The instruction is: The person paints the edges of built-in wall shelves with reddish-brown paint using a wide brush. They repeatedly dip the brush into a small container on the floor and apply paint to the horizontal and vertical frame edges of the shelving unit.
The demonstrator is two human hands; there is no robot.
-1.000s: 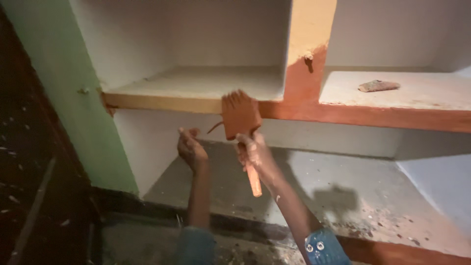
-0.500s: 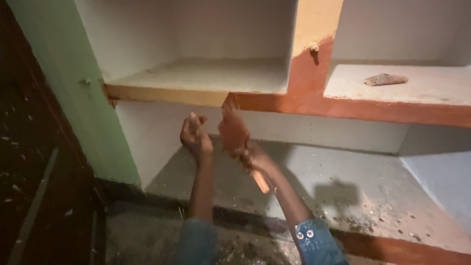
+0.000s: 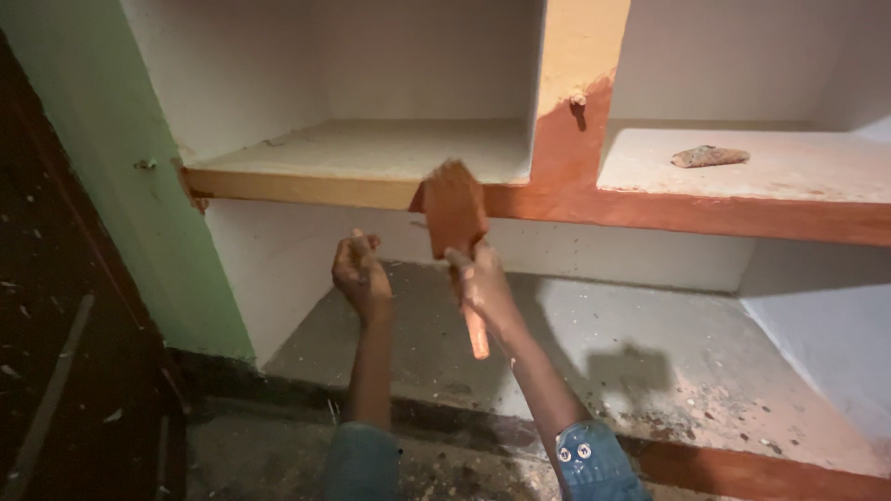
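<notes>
Below the shelf edge (image 3: 306,188), at centre frame, the right hand (image 3: 483,283) has its fingers wrapped tight around the orange handle of a wide paintbrush (image 3: 455,211), bristles up and loaded with red-brown paint, touching the shelf's front edge at 12 o'clock. At 9 o'clock of it, the left hand (image 3: 360,272) is raised with fingers loosely curled, holding nothing visible. On the upper shelf at 2 o'clock lies a small stone-like lump (image 3: 709,156). Debris litters the lower shelf floor (image 3: 668,371).
</notes>
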